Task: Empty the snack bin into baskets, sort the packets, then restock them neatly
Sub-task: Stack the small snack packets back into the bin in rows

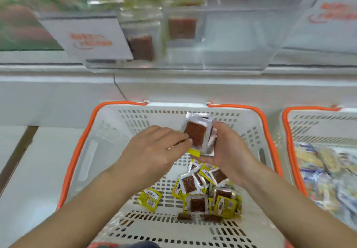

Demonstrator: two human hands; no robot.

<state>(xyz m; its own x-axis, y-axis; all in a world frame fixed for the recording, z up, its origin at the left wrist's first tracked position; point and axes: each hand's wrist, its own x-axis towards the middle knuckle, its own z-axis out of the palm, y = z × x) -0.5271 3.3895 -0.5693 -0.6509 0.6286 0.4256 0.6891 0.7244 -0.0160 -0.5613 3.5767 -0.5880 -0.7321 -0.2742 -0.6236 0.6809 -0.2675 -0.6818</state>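
Observation:
My right hand (229,147) grips a small stack of snack packets (197,133), clear-windowed with brown squares inside, upright above the white basket (108,124) with orange handles. My left hand (156,147) pinches the near edge of the same stack, fingers against the front packet. Below my hands a loose pile of yellow and silver packets (208,191) lies on the basket floor, with one yellow packet (149,199) apart to the left. Above, the clear snack bin (222,41) holds a few brown packets (181,28) standing at its left side.
A second white basket (289,131) with orange rim stands at the right, filled with blue and yellow packets (326,172). A white label card (90,39) hangs on the bin's left front. The white shelf ledge (58,97) runs behind the baskets.

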